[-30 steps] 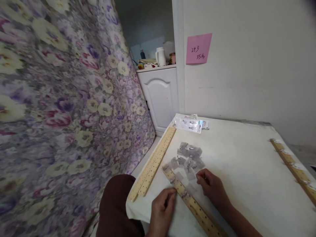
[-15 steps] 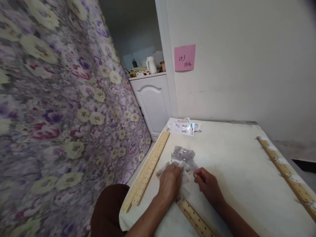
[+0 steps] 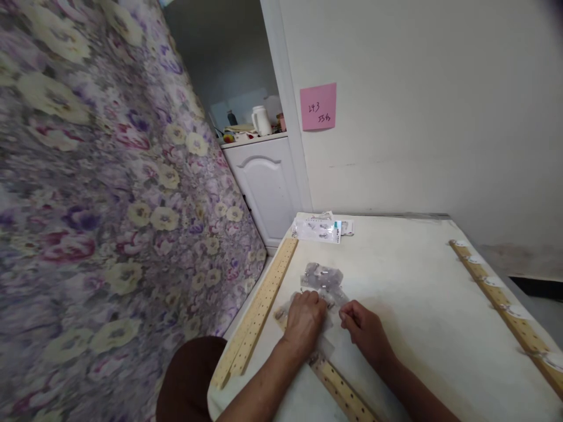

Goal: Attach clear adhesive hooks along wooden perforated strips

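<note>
At the lower centre of the frame, the left hand (image 3: 305,319) lies palm-down across the perforated strip (image 3: 335,384), which runs to the bottom edge; its grip is hidden. Grey translucent packets (image 3: 323,279) sit just above it, and to its right the right hand (image 3: 364,329) curls, thumb near fingertips, whether pinching anything I cannot tell.

The white-covered table (image 3: 404,275) supports perforated wooden strips (image 3: 263,303), small translucent bags (image 3: 323,278), and flat packaging (image 3: 314,231) near its far edge.
</note>
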Demonstrator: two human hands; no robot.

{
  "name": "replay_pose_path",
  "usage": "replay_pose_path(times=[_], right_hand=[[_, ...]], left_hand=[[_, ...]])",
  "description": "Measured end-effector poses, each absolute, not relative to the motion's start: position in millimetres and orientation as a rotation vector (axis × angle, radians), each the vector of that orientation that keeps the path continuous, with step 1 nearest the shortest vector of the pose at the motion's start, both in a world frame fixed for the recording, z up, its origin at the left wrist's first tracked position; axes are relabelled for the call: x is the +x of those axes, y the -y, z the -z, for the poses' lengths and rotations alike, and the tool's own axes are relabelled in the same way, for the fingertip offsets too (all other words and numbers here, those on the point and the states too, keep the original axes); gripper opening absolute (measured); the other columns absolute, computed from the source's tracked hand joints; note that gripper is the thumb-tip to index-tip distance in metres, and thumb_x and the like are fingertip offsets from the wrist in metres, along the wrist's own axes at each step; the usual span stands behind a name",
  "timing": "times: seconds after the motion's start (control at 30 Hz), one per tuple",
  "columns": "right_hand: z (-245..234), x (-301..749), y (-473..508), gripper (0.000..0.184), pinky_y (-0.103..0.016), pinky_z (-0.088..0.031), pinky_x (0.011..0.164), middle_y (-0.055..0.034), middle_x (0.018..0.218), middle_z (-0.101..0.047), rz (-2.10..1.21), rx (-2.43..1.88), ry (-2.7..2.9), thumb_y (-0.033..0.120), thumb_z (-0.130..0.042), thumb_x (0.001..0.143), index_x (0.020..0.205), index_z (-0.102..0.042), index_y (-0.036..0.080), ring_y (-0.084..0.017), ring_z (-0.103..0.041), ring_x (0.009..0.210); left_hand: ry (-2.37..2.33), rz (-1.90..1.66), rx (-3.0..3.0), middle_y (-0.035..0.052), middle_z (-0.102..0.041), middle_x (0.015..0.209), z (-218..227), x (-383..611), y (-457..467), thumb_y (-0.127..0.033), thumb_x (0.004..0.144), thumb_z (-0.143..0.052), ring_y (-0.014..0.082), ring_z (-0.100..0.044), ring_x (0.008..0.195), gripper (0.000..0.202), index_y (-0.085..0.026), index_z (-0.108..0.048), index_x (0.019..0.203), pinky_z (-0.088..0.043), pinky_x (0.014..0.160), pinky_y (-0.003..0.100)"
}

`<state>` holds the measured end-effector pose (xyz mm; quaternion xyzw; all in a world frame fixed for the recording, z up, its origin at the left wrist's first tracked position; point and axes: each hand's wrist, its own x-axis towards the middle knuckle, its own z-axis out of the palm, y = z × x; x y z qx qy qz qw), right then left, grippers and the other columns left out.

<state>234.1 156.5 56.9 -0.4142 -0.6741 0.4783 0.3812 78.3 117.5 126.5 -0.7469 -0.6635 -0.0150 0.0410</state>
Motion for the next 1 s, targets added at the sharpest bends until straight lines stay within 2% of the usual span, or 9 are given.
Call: replay_pose_path(times=[0.2,0.3,0.4,0.5,0.63,0.8,0.93,1.0], right_hand=[[-56.9,234.0,-156.0,0.018,-0.021,-0.039,0.045,0.0032,0.062,-0.058,-1.236,-1.056,1.686,0.035,-0.048,0.085,0.077,-0.053,0.02,-0.01,-0.048,0.045],[-59.6,234.1,-155.6,0.022,-0.021,-0.04,0.044,0.0034,0.064,-0.059,-1.31,-1.037,1.623,0.041,-0.049,0.085,0.079,-0.054,0.02,-0.009,-0.049,0.043],[-64.5,233.5,-154.3,0.031,-0.02,-0.038,0.039,0.0027,0.069,-0.062,-1.566,-0.939,1.529,0.05,-0.049,0.084,0.081,-0.052,0.019,-0.007,-0.049,0.04],[-67.5,232.9,-153.1,0.04,-0.019,-0.035,0.035,0.0036,0.067,-0.062,-1.869,-0.811,1.412,0.058,-0.051,0.08,0.09,-0.051,0.019,-0.007,-0.05,0.036],[-66.1,235.3,-153.9,0.048,-0.017,-0.033,0.034,0.0072,0.06,-0.058,-2.018,-0.694,1.393,0.051,-0.069,0.067,0.097,-0.052,0.018,-0.006,-0.049,0.035],[-68.5,242.3,-153.4,0.04,-0.018,-0.033,0.037,0.0085,0.055,-0.055,-2.009,-0.648,1.478,0.046,-0.068,0.069,0.091,-0.055,0.016,-0.006,-0.048,0.036],[-75.8,249.0,-147.4,0.031,-0.018,-0.03,0.039,0.0103,0.043,-0.046,-1.919,-0.674,1.627,0.047,-0.063,0.075,0.073,-0.053,0.017,-0.005,-0.039,0.035],[-78.3,253.5,-143.0,0.031,-0.018,-0.03,0.038,0.0102,0.045,-0.046,-1.924,-0.68,1.641,0.045,-0.064,0.074,0.069,-0.051,0.018,-0.004,-0.038,0.035]], left_hand=[[2.007,0.052,-2.264,0.0041,-0.06,0.091,-143.2,78.5,-105.1,-0.018,0.09,-0.046,0.0217,-0.054,0.088,0.012,-0.02,-0.058,0.087,-0.038,0.078,0.034],[2.061,0.084,-2.201,0.0038,-0.06,0.091,-146.1,82.4,-96.6,-0.017,0.088,-0.046,0.021,-0.055,0.083,0.01,-0.02,-0.056,0.089,-0.038,0.073,0.032],[2.13,0.131,-2.126,0.0036,-0.059,0.089,-143.5,88.5,-87.7,-0.013,0.089,-0.042,0.0187,-0.056,0.076,0.014,-0.02,-0.054,0.091,-0.038,0.065,0.029],[2.144,0.221,-2.121,0.0028,-0.058,0.088,-136.9,93.8,-80.0,-0.007,0.088,-0.038,0.0165,-0.056,0.074,0.02,-0.021,-0.052,0.089,-0.038,0.063,0.027],[2.098,0.491,-2.215,0.0021,-0.056,0.086,-129.7,98.2,-69.1,-0.007,0.089,-0.037,0.0147,-0.055,0.074,0.021,-0.021,-0.052,0.085,-0.041,0.065,0.025],[2.018,0.804,-2.355,0.0004,-0.054,0.081,-131.1,106.3,-48.1,-0.01,0.091,-0.037,0.0132,-0.053,0.073,0.021,-0.021,-0.052,0.082,-0.043,0.067,0.023],[2.003,0.997,-2.422,0.0007,-0.056,0.084,-131.8,115.4,-30.7,-0.013,0.093,-0.039,0.0127,-0.055,0.076,0.018,-0.022,-0.053,0.086,-0.044,0.069,0.022],[2.034,1.071,-2.412,0.0011,-0.056,0.084,-129.2,119.2,-22.8,-0.015,0.094,-0.04,0.0127,-0.055,0.077,0.016,-0.021,-0.053,0.087,-0.044,0.068,0.022]])
